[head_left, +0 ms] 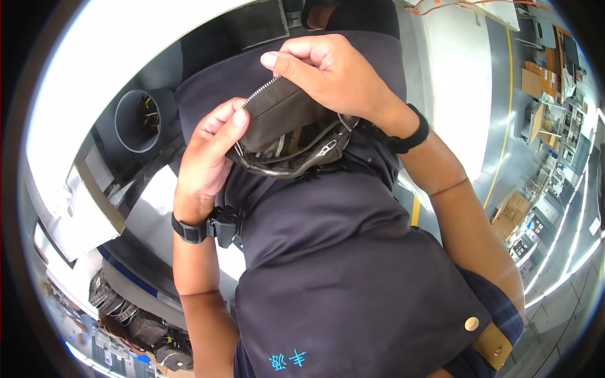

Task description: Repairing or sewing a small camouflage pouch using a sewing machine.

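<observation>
A small dark brown bag [277,123] with its zipper undone lies over my lap, its mouth facing up. Metal zipper teeth run round the mouth, and a silver zipper pull [328,148] sits on the near right edge. My left hand [208,148] pinches the bag's left rim between thumb and fingers. At the far edge, my right hand [334,72] grips the rim with thumb and curled fingers. Striped lining shows inside; the deeper interior is in shadow. A dark apron [340,252] covers my body beneath the bag.
To the left stands a round grey bin [120,129] with things inside, beside a white tabletop [82,82]. Several dark bags [148,331] are piled at the lower left. Cartons [512,211] and loaded shelving line the far right, beyond a yellow floor line [504,138].
</observation>
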`<state>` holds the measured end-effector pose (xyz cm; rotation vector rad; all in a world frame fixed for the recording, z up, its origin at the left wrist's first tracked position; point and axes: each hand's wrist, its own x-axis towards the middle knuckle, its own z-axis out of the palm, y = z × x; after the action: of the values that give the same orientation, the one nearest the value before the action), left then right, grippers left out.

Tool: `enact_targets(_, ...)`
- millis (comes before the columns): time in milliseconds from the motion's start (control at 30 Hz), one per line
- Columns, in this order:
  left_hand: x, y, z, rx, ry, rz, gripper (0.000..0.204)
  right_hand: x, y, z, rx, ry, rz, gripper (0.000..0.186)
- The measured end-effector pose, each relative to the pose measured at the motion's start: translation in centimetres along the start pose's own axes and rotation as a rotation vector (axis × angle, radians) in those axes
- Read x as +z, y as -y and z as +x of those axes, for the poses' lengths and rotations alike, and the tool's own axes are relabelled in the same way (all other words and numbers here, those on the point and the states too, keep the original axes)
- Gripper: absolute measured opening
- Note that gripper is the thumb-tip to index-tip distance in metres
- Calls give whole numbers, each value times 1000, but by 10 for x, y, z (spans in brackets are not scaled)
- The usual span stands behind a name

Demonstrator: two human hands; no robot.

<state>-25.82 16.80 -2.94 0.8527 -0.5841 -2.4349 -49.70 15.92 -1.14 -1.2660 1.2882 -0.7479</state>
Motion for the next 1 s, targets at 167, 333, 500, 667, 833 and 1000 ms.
enact_targets(167, -1, 1, -2, -49, -77, -10, 24, 4, 0, -2, -82, -53, -23, 38)
enact_targets(333, 3, 2, -3, -68, -82, 5, 26, 0, -7, 2, -49, 22, -60, 34)
enact_targets(500, 7, -1, -1, -79, -28, 31, 29, 4, -16, 4, -21, 16, 16, 39)
enact_targets(667, 15, -3, -2, -87, -112, 39, 34, 5, -24, 8, -16, 51, 24, 39)
enact_targets(833, 14, -8, 1, -146, -29, -15, 37, 9, -30, 13, 1, 90, 39, 39)
enact_targets(1000, 10, -7, 2, -163, -20, -17, 39, 10, -33, 16, 30, 109, 70, 38)
